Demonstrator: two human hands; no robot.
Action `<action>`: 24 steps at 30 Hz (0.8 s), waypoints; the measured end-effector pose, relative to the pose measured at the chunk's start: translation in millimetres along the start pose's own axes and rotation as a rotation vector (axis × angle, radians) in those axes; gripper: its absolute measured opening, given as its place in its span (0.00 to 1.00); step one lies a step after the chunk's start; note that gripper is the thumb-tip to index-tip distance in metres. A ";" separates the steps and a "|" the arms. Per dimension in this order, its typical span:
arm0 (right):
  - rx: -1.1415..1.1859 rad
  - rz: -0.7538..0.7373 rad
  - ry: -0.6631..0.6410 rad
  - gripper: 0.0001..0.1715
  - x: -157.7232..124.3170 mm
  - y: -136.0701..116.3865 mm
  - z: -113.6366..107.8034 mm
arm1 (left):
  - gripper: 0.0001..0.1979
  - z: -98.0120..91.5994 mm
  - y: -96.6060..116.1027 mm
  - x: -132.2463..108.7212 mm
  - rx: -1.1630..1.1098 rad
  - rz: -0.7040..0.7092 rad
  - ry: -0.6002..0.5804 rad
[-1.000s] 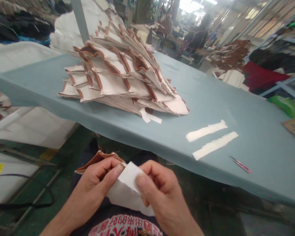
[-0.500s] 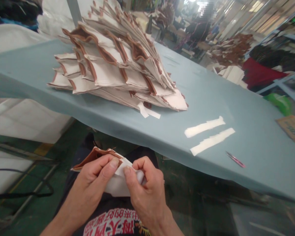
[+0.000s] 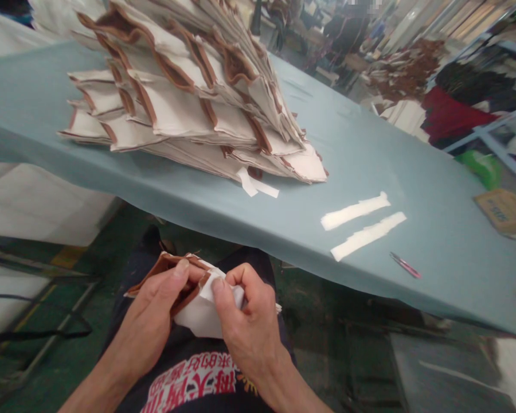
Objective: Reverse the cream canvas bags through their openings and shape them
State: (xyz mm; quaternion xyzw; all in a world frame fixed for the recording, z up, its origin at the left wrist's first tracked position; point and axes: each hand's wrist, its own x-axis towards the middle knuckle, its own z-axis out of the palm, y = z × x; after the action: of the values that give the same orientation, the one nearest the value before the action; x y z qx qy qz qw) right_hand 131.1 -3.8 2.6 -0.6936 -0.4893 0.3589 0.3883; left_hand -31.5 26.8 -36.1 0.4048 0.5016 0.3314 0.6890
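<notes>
Above my lap is a white fabric pouch (image 3: 198, 320) with a brown lining, its open brown-edged mouth turned to the left. My left hand (image 3: 153, 301) grips the pouch at this mouth, some fingers reaching into the brown opening. My right hand (image 3: 250, 312) pinches the white side between thumb and bent fingers, close to the corner of the brown edge. A small white flap shows by the right thumb; whether it is a separate strip I cannot tell. The right end of the pouch is mostly hidden behind my right hand.
A tall stack of similar white-and-brown pouches (image 3: 176, 109) lies on the blue-covered table (image 3: 292, 223). Short white strips (image 3: 258, 184) touch its front. Two longer white strips (image 3: 368, 236) and pink-handled tweezers (image 3: 406, 265) lie farther right, near a cardboard box (image 3: 505, 211).
My left thumb has shifted left and up, off the white flap, and the brown mouth is spread wider. My right hand keeps its pinch. The view has tilted slightly downward.
</notes>
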 end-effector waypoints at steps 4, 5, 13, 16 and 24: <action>-0.007 0.026 0.018 0.19 1.4 4.1 4.2 | 0.30 4.4 2.4 3.3 -0.022 0.008 0.012; -0.011 0.028 0.022 0.19 1.4 5.0 5.2 | 0.28 4.8 2.6 3.1 -0.016 0.015 0.023; -0.015 -0.025 0.046 0.18 -1.3 11.3 14.1 | 0.28 2.3 -8.6 2.9 -0.151 0.000 0.072; -0.013 -0.040 0.046 0.18 -2.4 12.1 15.6 | 0.25 2.5 -10.4 4.1 -0.189 -0.002 0.085; -0.027 -0.097 0.023 0.16 -3.4 9.7 14.0 | 0.30 0.8 -6.5 2.0 -0.194 0.039 0.031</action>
State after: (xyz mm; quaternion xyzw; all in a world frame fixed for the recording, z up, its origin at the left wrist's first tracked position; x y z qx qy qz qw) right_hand 121.8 -6.5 -11.8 -0.6782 -0.5227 0.3248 0.4017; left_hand -29.9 25.4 -42.7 0.3404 0.4699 0.3980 0.7106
